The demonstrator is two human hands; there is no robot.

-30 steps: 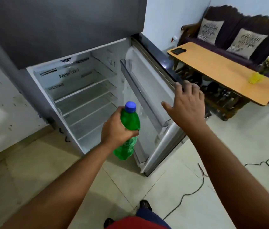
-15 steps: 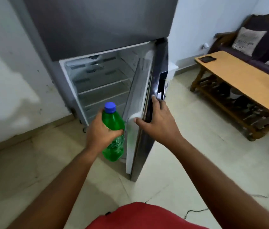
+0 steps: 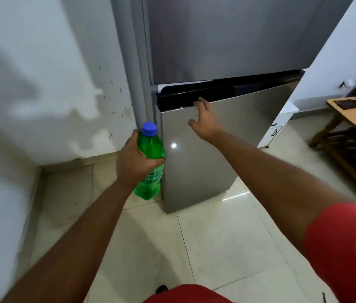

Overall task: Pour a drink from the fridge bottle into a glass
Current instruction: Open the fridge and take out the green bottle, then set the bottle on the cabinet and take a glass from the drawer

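My left hand (image 3: 134,162) grips the bottle (image 3: 151,158), my right hand (image 3: 205,121) pushes flat and open on the door (image 3: 205,160); a hard shove could pinch my fingers.

Single head-worn view, facing forward and down, near the fridge door (image 3: 205,149)

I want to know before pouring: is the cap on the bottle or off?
On. The blue cap sits on the neck of the green bottle, held upright in the left hand.
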